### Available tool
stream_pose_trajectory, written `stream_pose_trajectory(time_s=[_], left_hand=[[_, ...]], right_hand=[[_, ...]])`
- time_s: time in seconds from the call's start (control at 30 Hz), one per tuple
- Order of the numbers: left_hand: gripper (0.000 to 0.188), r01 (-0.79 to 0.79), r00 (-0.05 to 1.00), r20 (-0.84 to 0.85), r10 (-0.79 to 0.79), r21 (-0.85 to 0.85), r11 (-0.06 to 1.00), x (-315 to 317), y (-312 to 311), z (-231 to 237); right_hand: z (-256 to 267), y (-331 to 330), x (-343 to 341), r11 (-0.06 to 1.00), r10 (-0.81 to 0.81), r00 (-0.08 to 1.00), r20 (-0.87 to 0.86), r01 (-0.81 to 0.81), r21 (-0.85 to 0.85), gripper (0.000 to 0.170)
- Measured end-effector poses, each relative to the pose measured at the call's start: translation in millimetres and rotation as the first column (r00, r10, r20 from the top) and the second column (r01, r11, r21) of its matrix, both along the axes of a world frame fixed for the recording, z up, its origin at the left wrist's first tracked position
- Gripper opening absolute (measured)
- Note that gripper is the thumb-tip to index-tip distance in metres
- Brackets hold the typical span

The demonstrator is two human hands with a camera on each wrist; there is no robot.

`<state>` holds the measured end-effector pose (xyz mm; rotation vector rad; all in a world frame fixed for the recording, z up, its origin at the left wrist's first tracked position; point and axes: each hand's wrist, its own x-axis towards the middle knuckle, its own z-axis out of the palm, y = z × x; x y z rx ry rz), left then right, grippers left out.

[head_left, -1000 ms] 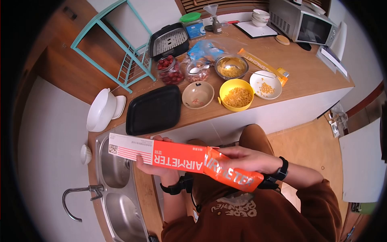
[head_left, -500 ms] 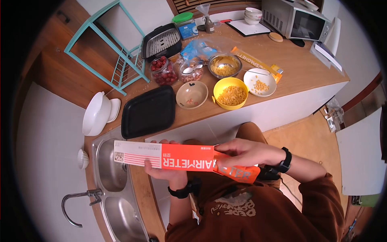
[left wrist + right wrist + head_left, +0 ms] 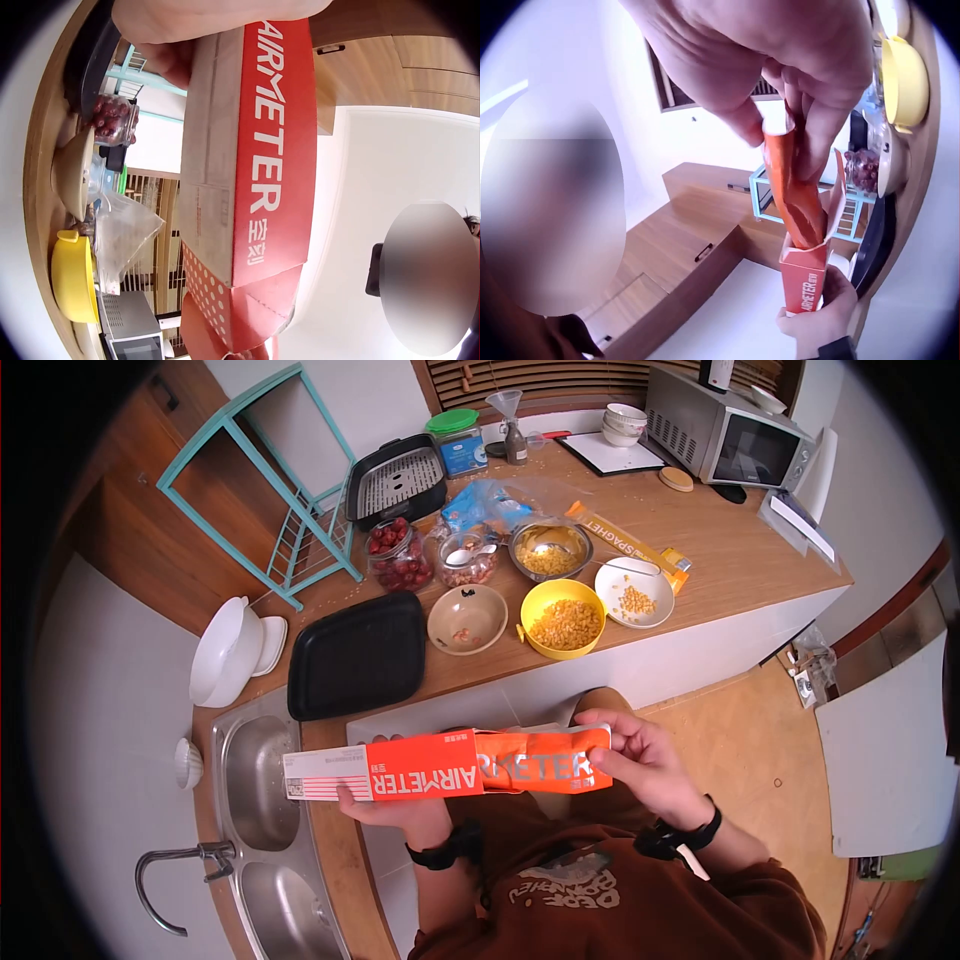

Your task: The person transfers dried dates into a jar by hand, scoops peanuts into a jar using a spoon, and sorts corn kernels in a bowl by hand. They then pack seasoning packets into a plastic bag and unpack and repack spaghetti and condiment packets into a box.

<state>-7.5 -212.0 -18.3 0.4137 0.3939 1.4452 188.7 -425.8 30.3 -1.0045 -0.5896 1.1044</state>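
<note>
A long red and white box (image 3: 423,765) lies across my left hand (image 3: 398,810), thumb in front and fingertips behind it. From the box's open end sticks a shiny orange packet (image 3: 545,757). My right hand (image 3: 648,768) pinches the packet's outer end between thumb and fingers. In the right wrist view the orange packet (image 3: 793,195) stands partly inside the box (image 3: 804,283), beside a raised flap, with my left hand (image 3: 826,313) around the box below. The left wrist view shows the box (image 3: 274,150) close up under my left hand (image 3: 210,22).
Along the counter are a black tray (image 3: 358,657), a beige bowl (image 3: 467,620), a yellow bowl of corn (image 3: 562,619), a white plate (image 3: 634,592), a metal bowl (image 3: 551,549) and a jar of red fruit (image 3: 400,557). A double sink (image 3: 262,785) is at the left.
My right hand has moved from the middle of the packet to its outer end. The packet now lies straighter in line with the box, having hung bent downward before.
</note>
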Motion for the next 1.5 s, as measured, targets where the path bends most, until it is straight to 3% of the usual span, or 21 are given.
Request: stream_pose_trajectory(time_s=[0.1,0.13,0.17,0.23,0.33,0.5,0.57,0.6,0.67,0.8,0.87,0.9,0.97,1.0,1.13,1.2,1.27,1.3,1.33,1.43,1.5], left_hand=[[0.06,0.028,0.999,0.04,-0.026,-0.05,0.998,6,-13,-5],[0.061,0.084,0.995,0.06,-0.083,-0.004,0.996,7,-16,-11],[0.062,0.139,0.987,0.078,-0.142,0.041,0.989,8,-20,-15],[0.062,0.102,0.993,0.07,-0.099,-0.053,0.993,15,-31,-9],[0.059,-0.022,1.0,0.013,0.023,-0.07,0.997,17,-32,-9],[0.061,0.066,0.996,0.05,-0.067,0.033,0.997,6,-23,-13],[0.061,0.112,0.991,0.066,-0.114,0.034,0.993,5,-21,-17],[0.061,0.149,0.985,0.082,-0.152,0.035,0.988,6,-21,-16],[0.061,0.136,0.988,0.078,-0.136,0.011,0.991,6,-21,-14],[0.058,0.091,0.994,0.065,-0.088,-0.058,0.994,14,-29,-1],[0.058,0.135,0.988,0.078,-0.134,-0.009,0.991,16,-31,-11],[0.057,0.173,0.98,0.088,-0.176,0.041,0.984,18,-32,-14],[0.057,0.142,0.988,0.064,-0.142,0.011,0.99,23,-37,-21],[0.057,0.105,0.994,0.044,-0.104,-0.021,0.994,24,-38,-23],[0.057,0.073,0.997,0.016,-0.072,-0.044,0.996,24,-38,-25],[0.058,0.029,0.998,-0.046,-0.031,-0.043,0.999,21,-35,-21],[0.058,0.029,0.999,-0.024,-0.031,-0.058,0.998,16,-29,-15],[0.059,0.026,1.0,-0.005,-0.027,-0.075,0.997,11,-25,-13],[0.061,0.063,0.998,0.001,-0.063,-0.016,0.998,6,-20,-15],[0.062,0.03,1.0,-0.008,-0.03,-0.02,0.999,-3,-10,-18],[0.061,0.117,0.993,0.034,-0.116,-0.002,0.993,-5,-13,-21]], right_hand=[[-8,11,-21,0.992,-0.123,0.969,0.216,0.124,0.009,0.039],[-8,18,-29,0.975,-0.214,0.881,0.423,0.221,0.033,0.035],[-1,18,-29,0.961,-0.241,0.656,0.715,0.266,0.079,0.037],[-2,26,-28,0.956,-0.244,0.395,0.886,0.251,0.151,0.043],[8,27,-23,0.95,-0.236,0.27,0.933,0.266,0.163,0.047],[0,33,-11,0.959,-0.224,0.352,0.909,0.245,0.142,0.05],[-4,37,1,0.993,-0.116,0.572,0.812,0.058,0.1,0.047],[-2,37,8,0.993,-0.117,0.571,0.813,0.059,0.102,0.047],[3,36,18,0.978,0.18,0.66,0.729,-0.199,-0.061,0.043],[2,40,13,0.997,0.079,0.599,0.797,-0.043,-0.066,0.038],[12,44,8,0.983,0.132,0.273,0.953,0.092,-0.162,0.038],[11,46,5,0.982,0.128,0.275,0.953,0.097,-0.16,0.038],[3,47,-6,0.969,0.019,-0.061,0.998,0.246,-0.004,0.04],[-1,49,-8,0.963,0.002,-0.104,0.995,0.27,0.026,0.042],[0,43,1,0.968,0.063,0.067,0.996,0.238,-0.077,0.037],[-5,38,33,0.998,-0.066,0.434,0.898,0.008,0.069,0.041],[10,25,68,0.993,-0.097,0.59,0.801,0.115,0.035,0.036],[12,19,93,0.966,-0.044,0.64,0.767,0.223,-0.13,0.028],[8,16,125,0.96,-0.114,0.524,0.844,0.276,-0.042,0.024],[-29,24,227,0.77,-0.336,0.5,0.798,0.634,-0.073,0.03],[-60,27,302,0.688,-0.2,0.369,0.908,0.713,-0.138,0.034]])
